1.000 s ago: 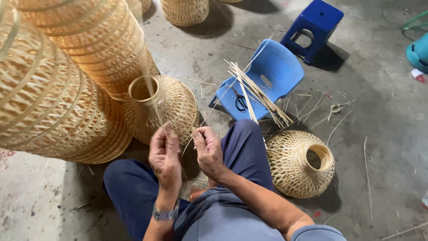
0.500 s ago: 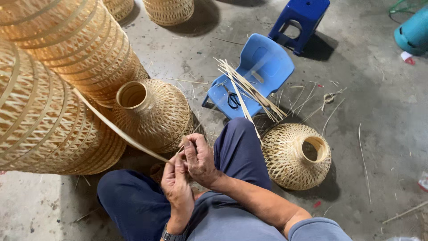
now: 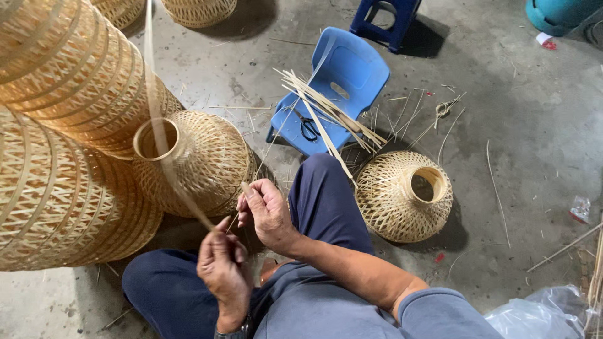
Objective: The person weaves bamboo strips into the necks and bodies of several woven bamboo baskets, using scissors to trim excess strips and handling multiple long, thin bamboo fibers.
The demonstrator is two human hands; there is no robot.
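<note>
This is a basket-weaving workshop with a bare concrete floor, stained and littered with loose bamboo slivers. Finished woven bamboo lampshades are stacked in tall columns to the left of a small blue plastic chair. On the chair's seat lie a bundle of bamboo strips and black scissors. Just below the chair sits a bell-shaped woven basket; a second one rests left of the chair, against the stacks.

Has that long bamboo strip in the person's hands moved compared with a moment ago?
Yes. The bamboo strip has swung upright, now crossing the mouth of the woven basket; earlier it slanted left across the stacked baskets.
</note>
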